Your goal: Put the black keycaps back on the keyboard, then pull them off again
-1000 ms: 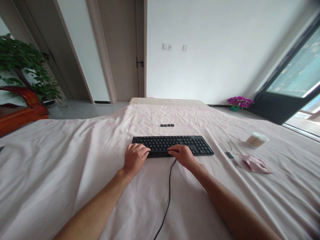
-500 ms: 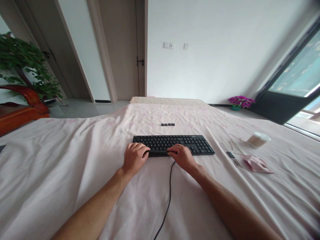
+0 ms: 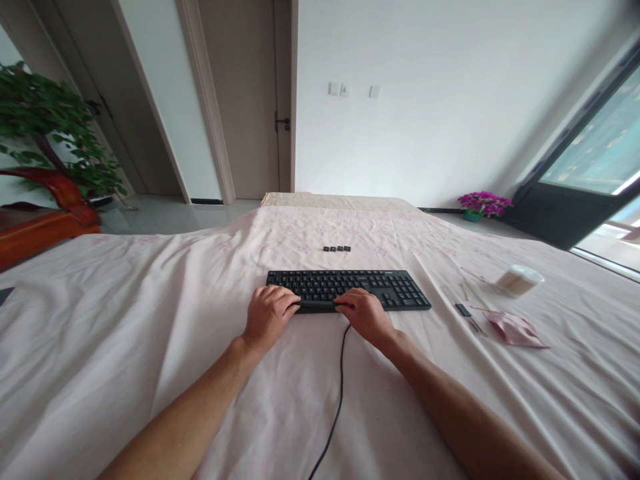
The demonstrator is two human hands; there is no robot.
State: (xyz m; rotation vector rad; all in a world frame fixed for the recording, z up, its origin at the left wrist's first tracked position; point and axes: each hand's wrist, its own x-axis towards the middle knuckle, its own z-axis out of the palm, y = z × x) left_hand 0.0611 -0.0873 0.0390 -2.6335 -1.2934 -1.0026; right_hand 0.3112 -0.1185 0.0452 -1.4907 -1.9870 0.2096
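A black keyboard (image 3: 400,291) lies flat on the pink-white cloth in front of me. At its near edge, a long black bar that looks like the space bar (image 3: 317,305) runs between my hands. My left hand (image 3: 270,312) pinches its left end with thumb and fingers, while my right hand (image 3: 367,312) does the same at the right end. Whether the bar sits in the keyboard or is lifted off, I cannot tell. Beyond the keyboard, several loose black keycaps (image 3: 337,249) stand in a short row. A black cable (image 3: 340,393) trails from the keyboard toward me.
On the right lie a clear tub of cotton swabs (image 3: 520,280), a folded pink cloth (image 3: 516,329) and a small dark-handled tool (image 3: 463,310), with thin sticks nearby. The wrinkled tablecloth (image 3: 200,353) covers the surface. A wooden armchair (image 3: 60,200) stands at the left.
The bar between my fingers shows a slightly lighter face, as if tilted a little. Both hands keep nearly the same place; the whole view has shifted slightly.
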